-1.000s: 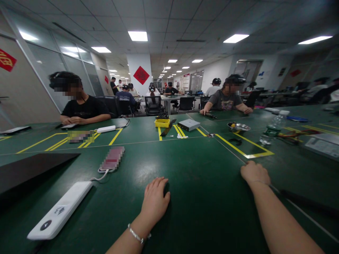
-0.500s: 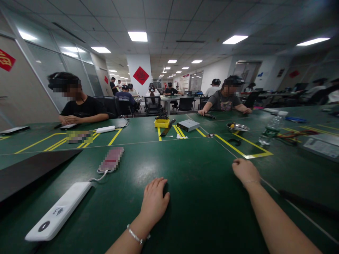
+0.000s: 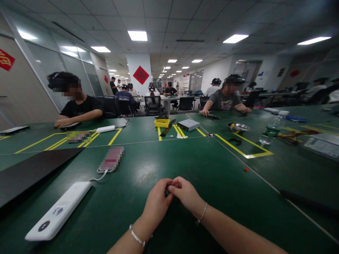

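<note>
My left hand (image 3: 156, 203) rests on the green table (image 3: 217, 183) near its front edge, fingers curled. My right hand (image 3: 185, 193) meets it from the right, and the fingertips of both pinch together over a small dark item (image 3: 166, 192) that I cannot make out. A tiny red piece (image 3: 245, 169) lies alone on the table to the right, where my right hand was. A white power bank (image 3: 59, 211) lies to the left, cabled to a phone (image 3: 112, 159).
A dark flat panel (image 3: 31, 171) lies at the far left. Further back stand a yellow tray (image 3: 162, 122), a grey box (image 3: 188, 124), a metal bowl (image 3: 237, 127) and a water bottle (image 3: 270, 133). People sit across the table, among them one in black (image 3: 76, 104).
My right hand left the spot at the right and came in to meet my left hand. A small red piece now shows where it had been. My left hand's fingers curled.
</note>
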A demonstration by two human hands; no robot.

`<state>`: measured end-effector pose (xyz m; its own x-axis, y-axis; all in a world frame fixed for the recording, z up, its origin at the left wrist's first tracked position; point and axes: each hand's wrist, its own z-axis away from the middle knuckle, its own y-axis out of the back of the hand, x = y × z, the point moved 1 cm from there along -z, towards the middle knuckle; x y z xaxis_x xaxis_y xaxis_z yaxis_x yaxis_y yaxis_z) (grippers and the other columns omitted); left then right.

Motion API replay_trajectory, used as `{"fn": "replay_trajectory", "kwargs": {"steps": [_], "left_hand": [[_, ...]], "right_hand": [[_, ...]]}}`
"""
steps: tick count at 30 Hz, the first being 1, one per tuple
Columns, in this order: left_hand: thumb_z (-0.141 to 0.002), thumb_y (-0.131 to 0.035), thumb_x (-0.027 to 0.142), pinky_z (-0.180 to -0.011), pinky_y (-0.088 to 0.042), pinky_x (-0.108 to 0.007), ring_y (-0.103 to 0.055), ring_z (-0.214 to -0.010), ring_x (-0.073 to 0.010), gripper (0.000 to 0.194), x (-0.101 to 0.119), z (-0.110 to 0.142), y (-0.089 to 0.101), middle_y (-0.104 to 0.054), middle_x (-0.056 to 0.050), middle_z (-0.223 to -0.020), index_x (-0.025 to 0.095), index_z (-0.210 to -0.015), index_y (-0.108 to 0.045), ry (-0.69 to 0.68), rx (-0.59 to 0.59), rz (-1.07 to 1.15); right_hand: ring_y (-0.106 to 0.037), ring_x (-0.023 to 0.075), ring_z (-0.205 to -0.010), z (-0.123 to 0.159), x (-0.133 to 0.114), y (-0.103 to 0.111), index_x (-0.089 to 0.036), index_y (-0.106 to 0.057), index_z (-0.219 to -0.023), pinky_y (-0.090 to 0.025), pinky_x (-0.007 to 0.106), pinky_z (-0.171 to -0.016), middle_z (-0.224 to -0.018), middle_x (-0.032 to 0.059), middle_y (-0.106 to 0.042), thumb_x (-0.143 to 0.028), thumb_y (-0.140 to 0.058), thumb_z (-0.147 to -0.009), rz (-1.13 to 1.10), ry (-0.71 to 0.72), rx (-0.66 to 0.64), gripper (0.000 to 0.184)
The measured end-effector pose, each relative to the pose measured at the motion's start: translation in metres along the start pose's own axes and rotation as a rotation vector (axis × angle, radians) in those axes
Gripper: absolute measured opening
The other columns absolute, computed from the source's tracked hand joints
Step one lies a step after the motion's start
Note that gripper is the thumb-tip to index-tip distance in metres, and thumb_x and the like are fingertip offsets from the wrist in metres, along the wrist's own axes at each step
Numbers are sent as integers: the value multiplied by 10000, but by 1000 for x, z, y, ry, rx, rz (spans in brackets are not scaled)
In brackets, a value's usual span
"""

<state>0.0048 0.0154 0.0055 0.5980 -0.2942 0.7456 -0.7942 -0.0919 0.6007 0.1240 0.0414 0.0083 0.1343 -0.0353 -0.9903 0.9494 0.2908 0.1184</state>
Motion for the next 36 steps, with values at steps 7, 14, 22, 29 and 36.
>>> {"fn": "replay_trajectory", "kwargs": {"steps": [7,14,22,29,36], "left_hand": [[-788,-447,233,-776,-465,-295,-609,-824,-151,279,-13,-5,3,-645,-33,-935,193,-1051,-530,184,48,202],[-791,-438,277,-723,-478,-297,-613,-750,-139,320,-25,-9,-2,-638,-70,-987,159,-1078,-514,299,77,481],[-639,-600,228,-689,-449,-278,-585,-701,-136,286,-25,-12,2,-663,-46,-850,155,-914,-580,330,171,575],[-601,-625,189,-687,-451,-273,-590,-716,-138,287,-21,-12,2,-658,-43,-813,152,-875,-547,340,166,647],[-650,-589,217,-762,-436,-297,-598,-810,-164,256,-19,-12,2,-662,-65,-879,150,-897,-568,314,85,634]], "right_hand": [[-507,256,-977,-18,-12,104,-167,-553,-1038,-398,393,-825,-1048,127,-573,-346,-459,-767,940,140,395,338],[-429,358,-1085,-10,26,242,-174,-461,-1232,-397,473,-788,-1205,196,-461,-342,-308,-820,1227,-363,834,471],[-560,319,-888,-14,31,253,-70,-657,-907,-430,388,-685,-945,226,-590,-121,-359,-746,1252,-424,660,342],[-583,181,-724,-25,9,189,-163,-644,-782,-441,307,-684,-814,81,-641,-198,-554,-692,544,-147,518,132],[-538,59,-569,-20,-8,69,-167,-609,-701,-439,181,-556,-698,2,-627,-237,-716,-611,-605,-107,40,156]]}}
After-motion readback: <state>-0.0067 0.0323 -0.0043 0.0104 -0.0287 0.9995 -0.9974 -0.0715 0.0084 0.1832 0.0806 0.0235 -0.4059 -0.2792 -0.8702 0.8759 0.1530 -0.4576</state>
